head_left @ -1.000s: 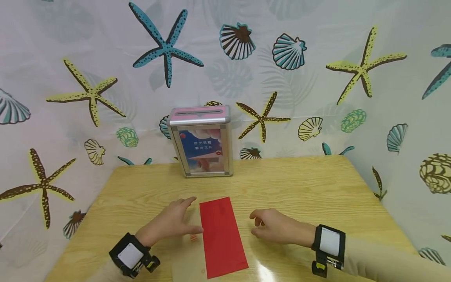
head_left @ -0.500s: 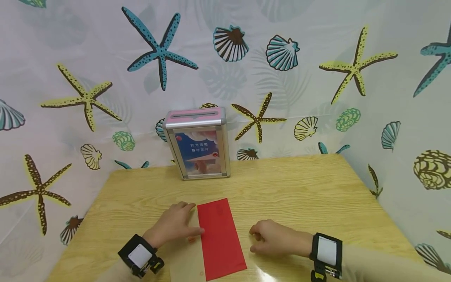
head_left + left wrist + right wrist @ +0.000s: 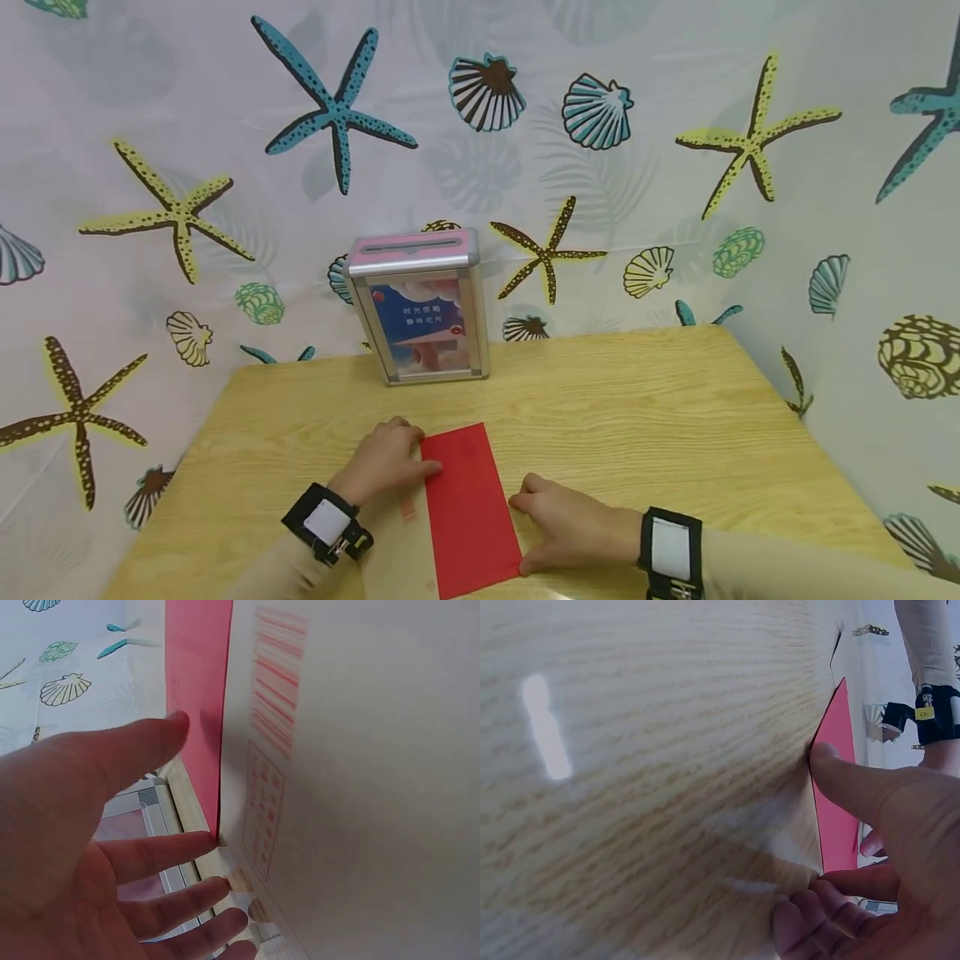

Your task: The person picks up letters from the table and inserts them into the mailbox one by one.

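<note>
A red paper rectangle (image 3: pixel 471 512) lies on the table, overlapping a beige paper sheet (image 3: pixel 397 554) on its left. In the left wrist view the beige sheet carries a faint red barcode-like print (image 3: pixel 279 679) and a red printed frame. My left hand (image 3: pixel 382 461) is at the red paper's far left corner, index fingertip touching the edge and thumb extended over the surface. At the right edge is my right hand (image 3: pixel 566 525): the thumb touches the near right corner, the index finger touches farther up, and the other fingers are loosely curled.
A silver-framed box (image 3: pixel 420 308) with a pink slotted top stands at the back of the wooden table (image 3: pixel 622 400). Behind and beside it hangs a white cloth (image 3: pixel 675 183) printed with starfish and shells. Each wrist wears a black strap with a camera.
My right hand has moved left and nearer, from beside the red paper to touching its right edge. The left hand has shifted slightly right and away, to the paper's far left corner.
</note>
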`<state>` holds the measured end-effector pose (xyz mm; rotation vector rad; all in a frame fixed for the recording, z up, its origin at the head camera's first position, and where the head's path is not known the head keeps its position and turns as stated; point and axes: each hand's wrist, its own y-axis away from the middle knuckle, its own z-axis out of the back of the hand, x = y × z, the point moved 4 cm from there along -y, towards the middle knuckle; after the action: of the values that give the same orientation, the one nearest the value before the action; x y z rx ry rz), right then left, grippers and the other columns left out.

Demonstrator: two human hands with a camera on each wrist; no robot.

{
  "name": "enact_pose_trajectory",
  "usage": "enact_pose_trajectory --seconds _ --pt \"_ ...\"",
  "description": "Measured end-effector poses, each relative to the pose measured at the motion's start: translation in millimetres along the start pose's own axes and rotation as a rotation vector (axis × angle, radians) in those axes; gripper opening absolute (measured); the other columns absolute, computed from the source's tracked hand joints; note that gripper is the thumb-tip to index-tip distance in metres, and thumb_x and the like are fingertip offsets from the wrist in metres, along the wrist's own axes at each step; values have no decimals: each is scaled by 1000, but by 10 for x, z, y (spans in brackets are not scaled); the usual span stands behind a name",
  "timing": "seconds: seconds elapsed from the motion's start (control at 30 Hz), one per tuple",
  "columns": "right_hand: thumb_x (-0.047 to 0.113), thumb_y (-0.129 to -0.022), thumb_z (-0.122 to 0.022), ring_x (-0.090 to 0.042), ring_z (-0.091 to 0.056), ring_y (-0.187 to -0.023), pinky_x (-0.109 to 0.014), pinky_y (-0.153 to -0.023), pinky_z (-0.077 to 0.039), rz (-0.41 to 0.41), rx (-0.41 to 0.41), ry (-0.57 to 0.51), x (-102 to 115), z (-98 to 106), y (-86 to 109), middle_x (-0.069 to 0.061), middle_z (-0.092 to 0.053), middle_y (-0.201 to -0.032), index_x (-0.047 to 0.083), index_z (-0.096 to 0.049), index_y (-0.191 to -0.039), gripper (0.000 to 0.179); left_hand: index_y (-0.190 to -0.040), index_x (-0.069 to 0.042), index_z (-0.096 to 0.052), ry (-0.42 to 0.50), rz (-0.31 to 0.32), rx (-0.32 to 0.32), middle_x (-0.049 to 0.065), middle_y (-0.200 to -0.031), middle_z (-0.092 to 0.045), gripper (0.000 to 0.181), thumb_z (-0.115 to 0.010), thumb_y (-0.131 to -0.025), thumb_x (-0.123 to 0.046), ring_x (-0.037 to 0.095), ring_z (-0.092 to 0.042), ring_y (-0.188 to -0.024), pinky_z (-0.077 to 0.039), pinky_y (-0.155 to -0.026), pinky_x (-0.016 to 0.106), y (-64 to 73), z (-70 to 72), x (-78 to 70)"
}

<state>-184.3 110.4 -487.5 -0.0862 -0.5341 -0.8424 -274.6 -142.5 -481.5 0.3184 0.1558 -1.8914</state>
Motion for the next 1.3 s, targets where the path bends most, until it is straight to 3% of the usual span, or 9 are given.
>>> enact_pose_trajectory --seconds 0.23,0.37,0.57,0.77,0.87,1.03,1.13,1.3 --pt "51 -73 -91 -2 -54 -91 -19 -77 -52 20 -2 72 58 -33 -15 3 -56 -114 4 -66 -131 79 -99 -5 -73 45 8 -29 11 -100 -64 39 -87 -81 -36 25 -58 -88 -52 -79 43 -33 -33 15" --pt "51 -75 -89 -1 -50 -89 -16 -74 -50 41 -2 108 86 -45 -31 2 -56 -115 4 -65 -131 77 -87 -8 -69 109 18 -84 6 -90 -59 25 -86 -83 -26 20 -53 -82 -49 -73 37 -40 -33 35" --pt "50 -79 -87 -2 -52 -90 -17 -76 -52 22 -21 124 27 -30 -46 0 -57 -116 3 -63 -134 76 -86 -14 -64 307 16 -192 -2 -78 -61 15 -79 -91 -13 11 -54 -71 -47 -64 26 -35 6 19" --pt "46 -83 -84 -3 -54 -89 -18 -77 -52 7 -55 120 -34 5 -65 -1 -58 -113 -2 -60 -138 76 -90 -11 -63 447 18 -285 0 -81 -65 15 -77 -91 -7 12 -58 -74 -47 -62 22 -35 85 35" --pt "41 -88 -81 -2 -51 -82 -18 -73 -49 -14 -78 56 -84 24 -90 0 -58 -106 0 -64 -131 62 -91 -11 -63 468 25 -347 1 -83 -67 15 -78 -91 -8 13 -60 -77 -47 -62 23 -25 117 73" --pt "21 -95 -75 1 -48 -64 -18 -60 -43 -16 -101 -247 -176 56 -131 7 -62 -77 8 -67 -95 15 -95 -10 -62 542 27 -434 5 -85 -70 14 -75 -93 -7 17 -65 -76 -51 -63 23 -29 162 136" --pt "13 -95 -73 2 -49 -59 -17 -56 -41 -18 -113 -374 -214 77 -144 7 -65 -70 12 -64 -86 13 -100 -6 -62 652 34 -448 11 -85 -72 12 -73 -95 -7 18 -68 -70 -52 -60 22 -12 218 131" --pt "11 -97 -71 1 -53 -66 -19 -60 -45 -32 -165 -379 -233 129 -171 5 -67 -76 12 -64 -85 13 -123 -2 -58 822 48 -409 17 -83 -75 29 -70 -99 -14 30 -71 -64 -55 -56 26 10 240 130"
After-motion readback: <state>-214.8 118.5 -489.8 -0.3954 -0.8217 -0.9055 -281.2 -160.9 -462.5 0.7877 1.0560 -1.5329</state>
